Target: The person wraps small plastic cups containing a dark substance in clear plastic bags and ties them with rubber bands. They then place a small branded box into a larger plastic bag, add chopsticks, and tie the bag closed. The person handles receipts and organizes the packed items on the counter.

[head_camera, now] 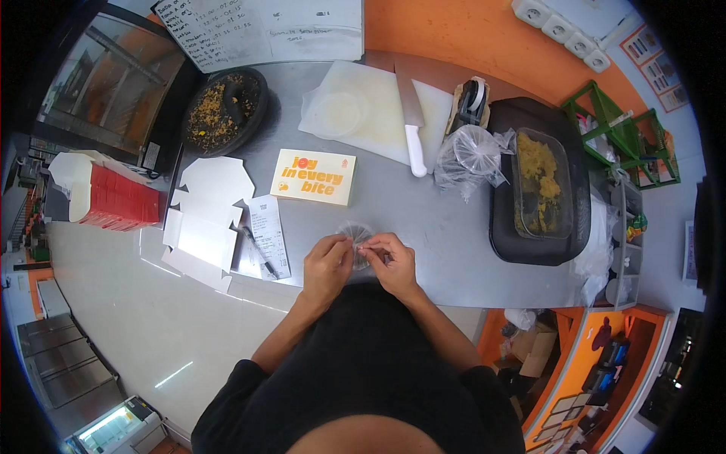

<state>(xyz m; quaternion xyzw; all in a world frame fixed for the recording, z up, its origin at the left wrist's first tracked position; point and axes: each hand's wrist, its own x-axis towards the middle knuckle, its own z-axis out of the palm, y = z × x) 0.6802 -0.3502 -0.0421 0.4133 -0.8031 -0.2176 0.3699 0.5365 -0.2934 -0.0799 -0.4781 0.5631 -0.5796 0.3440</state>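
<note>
At the near edge of the steel table (454,227), my left hand (329,267) and my right hand (391,264) meet over a small clear plastic bag (356,230). Fingertips of both hands pinch its gathered plastic; what it holds is unclear. Just beyond lies a closed cream carton (313,177) with orange lettering. Left of my hands, a black pen (261,252) rests on a printed paper slip (272,227), beside an unfolded white carton (210,215).
A knife (416,142) lies on a white cutting board (380,108). Back left stands a dark stone mortar (224,110) with crumbs and a pestle. On the right, a plastic tub (541,227) of yellow food sits on a black appliance (502,238). Red cartons (122,198) stand at left.
</note>
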